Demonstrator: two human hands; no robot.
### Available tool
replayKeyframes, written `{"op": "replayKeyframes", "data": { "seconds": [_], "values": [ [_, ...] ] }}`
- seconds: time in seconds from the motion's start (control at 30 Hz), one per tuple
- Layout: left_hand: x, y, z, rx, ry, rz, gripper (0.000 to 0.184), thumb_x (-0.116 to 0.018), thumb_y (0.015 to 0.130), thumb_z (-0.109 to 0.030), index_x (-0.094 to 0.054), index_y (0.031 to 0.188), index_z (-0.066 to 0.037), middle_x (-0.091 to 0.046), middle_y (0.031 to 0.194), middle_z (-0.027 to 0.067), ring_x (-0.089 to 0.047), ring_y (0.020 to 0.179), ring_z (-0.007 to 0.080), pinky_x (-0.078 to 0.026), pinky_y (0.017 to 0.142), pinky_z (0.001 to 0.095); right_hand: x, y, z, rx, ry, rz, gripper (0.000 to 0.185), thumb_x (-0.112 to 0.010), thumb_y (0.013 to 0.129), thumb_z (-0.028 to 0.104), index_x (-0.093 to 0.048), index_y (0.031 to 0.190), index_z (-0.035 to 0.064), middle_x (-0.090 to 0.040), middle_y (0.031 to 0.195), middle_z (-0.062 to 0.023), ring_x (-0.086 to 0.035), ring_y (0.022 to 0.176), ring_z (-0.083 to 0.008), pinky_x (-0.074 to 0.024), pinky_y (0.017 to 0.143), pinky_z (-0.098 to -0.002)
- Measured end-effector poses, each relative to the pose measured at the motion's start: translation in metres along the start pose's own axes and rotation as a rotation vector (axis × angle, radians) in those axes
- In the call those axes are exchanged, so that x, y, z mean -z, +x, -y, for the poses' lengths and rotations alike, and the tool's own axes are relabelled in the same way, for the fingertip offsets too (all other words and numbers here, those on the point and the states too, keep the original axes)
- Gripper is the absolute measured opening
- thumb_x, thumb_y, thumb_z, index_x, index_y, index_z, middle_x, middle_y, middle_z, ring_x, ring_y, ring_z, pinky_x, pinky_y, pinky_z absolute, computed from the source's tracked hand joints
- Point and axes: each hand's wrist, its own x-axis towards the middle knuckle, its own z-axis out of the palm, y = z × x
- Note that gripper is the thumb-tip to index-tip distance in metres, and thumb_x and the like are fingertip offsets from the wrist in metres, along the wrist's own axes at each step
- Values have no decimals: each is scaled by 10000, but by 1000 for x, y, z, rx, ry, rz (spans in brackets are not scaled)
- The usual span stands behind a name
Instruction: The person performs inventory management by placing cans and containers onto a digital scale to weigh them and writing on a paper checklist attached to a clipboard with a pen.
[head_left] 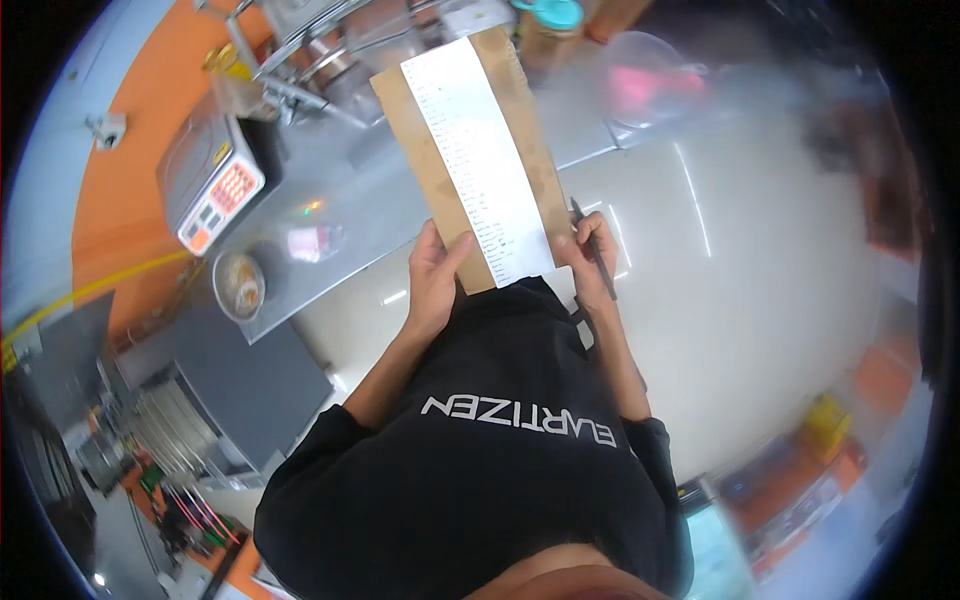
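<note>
A long white paper list (475,160) with lines of small writing lies on a brown cardboard sheet (425,130). My left hand (436,270) grips the cardboard's lower left edge, thumb on top. My right hand (590,255) is closed at the lower right edge, its thumb near the paper, and it also holds a dark pen (596,250) that slants down past the fingers. The writing is too small to read. Below the cardboard is the black shirt (480,490) with white lettering.
A metal counter (355,185) runs along the left and top, bearing a weighing scale (222,195), a bowl of food (239,286) and a jar with a turquoise lid (556,20). A clear container with something pink (655,85) stands at upper right. Shiny floor (740,270) spreads to the right.
</note>
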Motion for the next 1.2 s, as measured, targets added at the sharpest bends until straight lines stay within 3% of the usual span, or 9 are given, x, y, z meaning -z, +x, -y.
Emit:
{"op": "replayKeyframes", "data": {
  "seconds": [0.03,0.27,0.3,0.5,0.6,0.63,0.83,1.03,1.2],
  "values": [
    [-8,3,-1,12,-1,38,357,-614,1043,-77,-518,1367,36,-652,1321,122,-613,1220,171,-466,1049,340,8,-4,1,74,49,-81,283,-736,953,72,-461,906,118,-672,1086,-101,-604,907,-126,-499,821,-284],
    [-67,33,-17,113,149,323,362,-663,1016,-89,-576,1337,52,-680,1289,127,-641,1182,179,-487,1029,340,55,-44,20,154,105,-681,196,-723,979,104,-529,958,84,-682,1087,-144,-637,828,-177,-508,757,-324],
    [-78,38,-16,129,168,355,349,-671,1013,-93,-592,1320,53,-687,1275,126,-648,1168,179,-493,1020,339,61,-52,20,168,129,-731,192,-733,976,121,-544,954,92,-681,1050,-120,-602,778,-142,-476,700,-305],
    [-141,62,17,175,255,607,293,-718,993,-102,-659,1218,78,-727,1186,119,-682,1067,159,-521,950,304,83,-114,16,20,171,-1055,174,-718,1000,193,-582,1025,86,-672,1023,-65,-529,732,-87,-439,689,-277],
    [-184,74,50,198,273,712,275,-722,989,-79,-669,1201,88,-742,1148,112,-690,1036,146,-525,929,289,110,-112,24,171,337,-1089,223,-687,1025,243,-612,1118,55,-668,1023,-53,-517,734,-85,-433,707,-277],
    [-199,77,58,194,271,743,269,-721,989,-70,-670,1200,90,-745,1139,110,-691,1030,142,-526,925,285,121,-111,27,216,359,-1075,333,-664,1039,272,-619,1253,22,-679,1068,-65,-585,826,-112,-474,780,-294],
    [-245,79,100,235,329,900,291,-701,1004,-63,-652,1250,84,-739,1175,117,-684,1061,137,-520,944,289,169,-97,30,311,268,-1039,434,-685,1017,278,-624,1332,-15,-689,1206,-109,-644,1107,-183,-499,970,-336],
    [-293,100,136,317,445,1037,346,-625,1062,-164,-604,1324,62,-698,1271,114,-654,1139,148,-500,989,304,224,-85,38,122,-7,-1031,358,-719,985,254,-682,1239,5,-717,1122,-96,-643,1055,-146,-505,927,-305],
    [-348,115,171,466,507,1144,375,-570,1089,-222,-591,1354,43,-692,1279,93,-644,1156,145,-491,1007,311,272,-82,31,106,114,-1139,293,-715,990,234,-681,1173,8,-716,1062,-69,-642,991,-131,-510,895,-299]
  ]
}}
